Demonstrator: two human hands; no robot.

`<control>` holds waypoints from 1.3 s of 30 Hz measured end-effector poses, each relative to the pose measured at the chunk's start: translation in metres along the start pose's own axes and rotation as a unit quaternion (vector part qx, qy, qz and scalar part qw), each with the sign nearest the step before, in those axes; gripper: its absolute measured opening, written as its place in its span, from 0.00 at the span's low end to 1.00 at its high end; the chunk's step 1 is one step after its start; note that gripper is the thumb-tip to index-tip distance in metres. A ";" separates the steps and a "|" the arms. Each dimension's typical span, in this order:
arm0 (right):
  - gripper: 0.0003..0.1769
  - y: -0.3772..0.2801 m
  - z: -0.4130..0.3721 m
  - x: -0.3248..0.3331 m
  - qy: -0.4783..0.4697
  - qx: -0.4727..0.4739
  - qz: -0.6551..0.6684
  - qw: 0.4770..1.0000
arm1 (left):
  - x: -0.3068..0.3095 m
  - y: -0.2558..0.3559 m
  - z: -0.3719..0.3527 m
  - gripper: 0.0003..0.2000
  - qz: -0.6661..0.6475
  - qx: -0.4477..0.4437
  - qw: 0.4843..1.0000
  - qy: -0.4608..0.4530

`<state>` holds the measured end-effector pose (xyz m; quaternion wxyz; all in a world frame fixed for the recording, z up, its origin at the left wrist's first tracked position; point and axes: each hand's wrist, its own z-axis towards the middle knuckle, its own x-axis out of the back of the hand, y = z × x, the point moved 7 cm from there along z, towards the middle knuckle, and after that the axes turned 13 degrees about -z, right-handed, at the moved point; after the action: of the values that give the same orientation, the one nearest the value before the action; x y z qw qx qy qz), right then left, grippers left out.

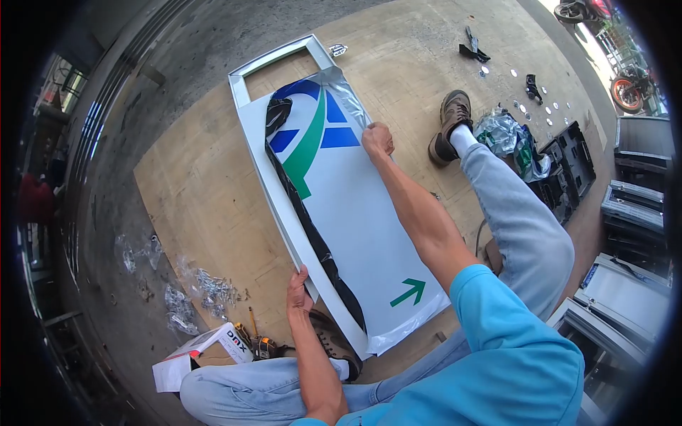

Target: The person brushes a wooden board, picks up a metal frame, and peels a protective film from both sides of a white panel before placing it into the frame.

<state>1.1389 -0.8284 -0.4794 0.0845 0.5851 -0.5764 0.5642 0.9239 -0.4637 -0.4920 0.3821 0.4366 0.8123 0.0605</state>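
Note:
A long white framed panel (pixel 273 181) lies slanted in front of me, with an open rectangular gap at its far end. Over it is printed protective film (pixel 348 213) with a blue and green logo and a green arrow. Its left edge is loose and curled, showing a black underside. My right hand (pixel 378 138) is closed on the film's right edge, near the logo. Lower down on the left, my left hand (pixel 299 291) grips the panel's side edge, thumb on top. The fingers under the edge are partly hidden.
Bags of screws (pixel 213 291) lie at left, near a DMX box (pixel 231 344) and a yellow-black tool (pixel 264 346). Crumpled film (pixel 501 131) and a black tool case (pixel 568 167) are at right. Stacked frames (pixel 625 298) stand farther right. My legs flank the panel.

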 end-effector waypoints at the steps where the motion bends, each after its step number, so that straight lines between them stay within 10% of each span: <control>1: 0.11 -0.003 0.000 -0.002 -0.019 0.024 0.034 0.999 | -0.001 0.000 -0.001 0.24 0.005 -0.002 1.000 0.002; 13: 0.38 0.005 -0.126 0.005 0.064 0.338 -0.154 0.926 | -0.001 0.001 0.002 0.21 0.068 -0.092 0.992 0.046; 18: 0.46 0.115 -0.205 0.069 0.118 -0.018 -0.162 0.980 | 0.002 -0.002 0.014 0.23 0.045 -0.092 0.994 0.032; 23: 0.46 0.320 -0.274 0.128 0.151 -0.457 -0.114 0.869 | -0.003 0.001 0.014 0.23 0.083 -0.115 0.989 0.034; 29: 0.25 0.357 -0.281 0.085 -0.110 -0.465 0.294 0.828 | 0.001 0.004 0.021 0.23 0.127 -0.159 0.976 0.070; 39: 0.22 0.324 -0.306 0.120 -0.129 -0.497 0.262 0.817 | 0.002 0.010 0.033 0.25 0.185 -0.179 0.961 0.104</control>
<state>0.6811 -0.7733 -0.4602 0.1374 0.3578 -0.9157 0.1209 0.9521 -0.4637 -0.5115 0.3498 0.4947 0.7287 0.3193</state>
